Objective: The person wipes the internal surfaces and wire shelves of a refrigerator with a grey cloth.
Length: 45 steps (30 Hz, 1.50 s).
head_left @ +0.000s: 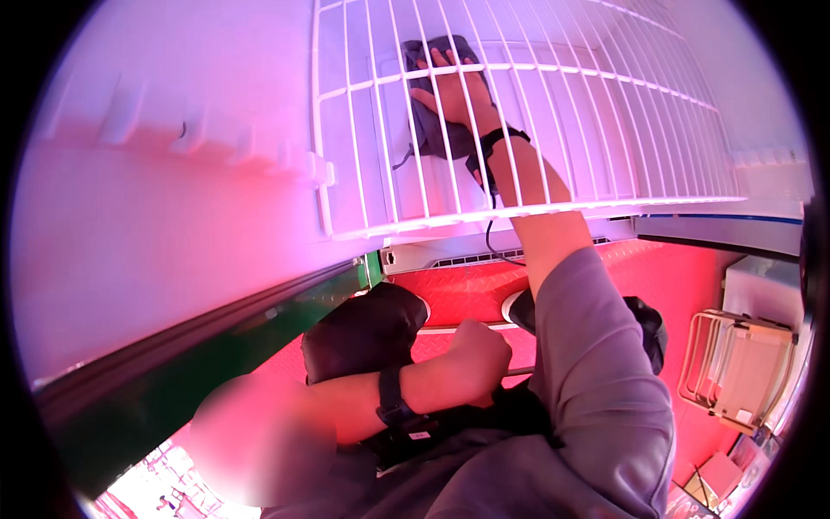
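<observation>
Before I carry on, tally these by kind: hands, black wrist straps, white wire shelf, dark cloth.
Hands: 2 (right hand, left hand)
Black wrist straps: 2
White wire shelf: 1
Dark cloth: 1
Total: 6

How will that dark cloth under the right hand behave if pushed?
The dark cloth looks floppy, given its uneven edges and thin trailing strand. It probably won't roll, as it lies spread under the right hand.
</observation>
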Each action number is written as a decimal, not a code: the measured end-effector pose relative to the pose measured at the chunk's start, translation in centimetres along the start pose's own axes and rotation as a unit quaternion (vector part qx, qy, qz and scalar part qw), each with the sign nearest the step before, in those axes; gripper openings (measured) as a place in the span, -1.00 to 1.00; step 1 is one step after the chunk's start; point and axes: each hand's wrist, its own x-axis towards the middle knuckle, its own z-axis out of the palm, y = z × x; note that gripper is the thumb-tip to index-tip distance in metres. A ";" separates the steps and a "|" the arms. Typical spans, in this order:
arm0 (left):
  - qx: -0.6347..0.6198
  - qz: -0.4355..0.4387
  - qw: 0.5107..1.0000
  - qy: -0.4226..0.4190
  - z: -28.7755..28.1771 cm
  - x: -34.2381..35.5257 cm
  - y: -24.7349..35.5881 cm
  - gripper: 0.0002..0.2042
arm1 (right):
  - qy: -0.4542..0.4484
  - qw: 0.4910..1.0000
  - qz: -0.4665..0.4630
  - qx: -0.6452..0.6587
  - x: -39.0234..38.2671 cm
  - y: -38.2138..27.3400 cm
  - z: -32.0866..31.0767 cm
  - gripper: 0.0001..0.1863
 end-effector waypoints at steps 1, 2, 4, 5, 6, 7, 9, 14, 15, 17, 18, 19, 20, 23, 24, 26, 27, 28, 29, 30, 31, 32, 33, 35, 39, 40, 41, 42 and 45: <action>-0.009 -0.002 1.000 0.001 0.3 0.2 0.0 -0.71 | 0.003 1.000 0.000 0.010 0.0 0.4 0.2 -0.31; -0.013 -0.002 1.000 0.002 0.5 0.4 -0.1 -0.73 | 0.018 1.000 -0.012 0.013 0.0 0.8 0.2 -0.31; -0.003 -0.022 1.000 -0.011 0.5 0.7 0.0 -0.70 | 0.037 0.999 -0.024 0.013 0.0 1.9 0.0 -0.32; 0.003 -0.030 0.999 -0.017 0.5 0.8 0.0 -0.66 | 0.042 0.999 -0.024 0.011 0.0 2.4 -0.1 -0.32; 0.003 -0.041 0.999 -0.002 0.7 0.8 0.0 -0.72 | 0.047 0.999 -0.025 0.010 0.0 2.8 -0.3 -0.33; 0.003 -0.052 0.999 0.014 0.8 0.8 -0.1 -0.77 | 0.039 0.999 -0.016 0.009 -0.1 3.2 -0.6 -0.32; -0.019 -0.067 0.997 0.030 1.2 0.8 -0.7 -0.82 | 0.020 1.000 -0.010 0.020 0.1 2.9 -0.5 -0.31; -0.031 -0.025 0.998 0.040 0.6 0.6 -0.9 -0.77 | 0.045 0.994 0.070 -0.067 -1.9 8.0 -0.2 -0.24; -0.033 -0.026 0.998 0.044 0.6 0.6 -0.9 -0.78 | 0.020 0.994 0.085 -0.069 -2.0 7.6 -0.3 -0.24; -0.041 -0.031 0.997 0.050 0.7 0.5 -0.4 -0.79 | 0.030 0.993 0.090 -0.065 -2.1 6.9 0.4 -0.25; -0.040 -0.021 0.998 0.040 0.8 0.6 -0.3 -0.80 | 0.043 0.993 0.087 -0.070 -2.4 6.5 0.7 -0.25; -0.039 -0.010 0.999 0.030 0.7 0.9 -0.2 -0.81 | 0.055 0.992 0.084 -0.075 -2.8 6.2 0.5 -0.25; -0.039 0.001 0.999 0.020 0.6 1.0 -0.2 -0.82 | 0.086 0.993 0.070 -0.033 -3.2 6.3 0.6 -0.23; 0.019 0.014 0.997 0.072 1.1 1.9 -0.1 -0.84 | 0.043 0.997 0.067 -0.012 -5.5 5.5 -0.5 -0.23; 0.012 0.006 1.000 0.024 0.7 2.5 0.1 -0.83 | 0.049 0.997 0.061 -0.010 -6.3 5.3 -0.5 -0.23; 0.029 0.019 0.999 0.000 0.2 3.2 0.5 -0.80 | 0.066 0.997 0.048 -0.003 -8.1 4.4 -1.0 -0.24; 0.038 0.024 0.999 -0.013 0.0 3.4 0.7 -0.79 | 0.074 0.996 0.043 0.020 -8.9 4.1 -1.3 -0.24; 0.042 0.011 0.999 -0.024 -0.2 3.7 0.8 -0.79 | 0.077 0.996 0.040 0.010 -9.6 3.7 -1.5 -0.24; 0.048 0.002 0.998 -0.034 -0.4 4.1 0.9 -0.79 | 0.080 0.996 0.039 -0.003 -10.4 3.8 -1.6 -0.24; 0.054 -0.006 0.998 -0.044 -0.5 4.4 1.1 -0.79 | 0.088 0.995 0.036 -0.008 -11.1 3.9 -1.7 -0.23; 0.061 -0.016 0.997 -0.054 -0.4 4.7 1.5 -0.79 | 0.099 0.995 0.028 -0.015 -11.7 3.9 -1.8 -0.24; 0.054 -0.063 0.997 -0.010 0.6 5.4 1.6 -0.80 | 0.106 0.994 0.025 -0.007 -12.3 3.5 -2.1 -0.25; 0.068 -0.072 0.994 -0.040 0.7 6.0 1.6 -0.81 | 0.112 0.993 0.023 -0.002 -13.2 3.4 -2.2 -0.25; 0.096 -0.095 0.986 -0.101 -0.2 6.9 1.1 -0.81 | 0.072 0.996 0.049 -0.021 -14.2 2.6 -2.6 -0.24; 0.054 -0.093 0.993 -0.054 -1.1 5.3 0.0 -0.79 | -0.035 0.996 0.079 -0.006 -15.9 0.9 -5.0 -0.23; 0.062 -0.103 0.991 -0.058 -1.2 5.3 0.1 -0.79 | -0.027 0.997 0.078 -0.003 -16.9 0.7 -5.1 -0.23; 0.070 -0.115 0.989 -0.062 -1.3 5.4 0.2 -0.78 | -0.019 0.997 0.077 0.000 -17.6 0.6 -5.4 -0.22; 0.072 -0.128 0.987 -0.070 -1.0 5.6 0.2 -0.78 | -0.017 0.998 0.061 -0.021 -18.1 0.1 -6.0 -0.20; 0.071 -0.075 0.992 0.078 2.1 5.9 -1.1 -0.89 | -0.049 0.995 0.081 0.014 -19.2 -1.0 -7.2 -0.21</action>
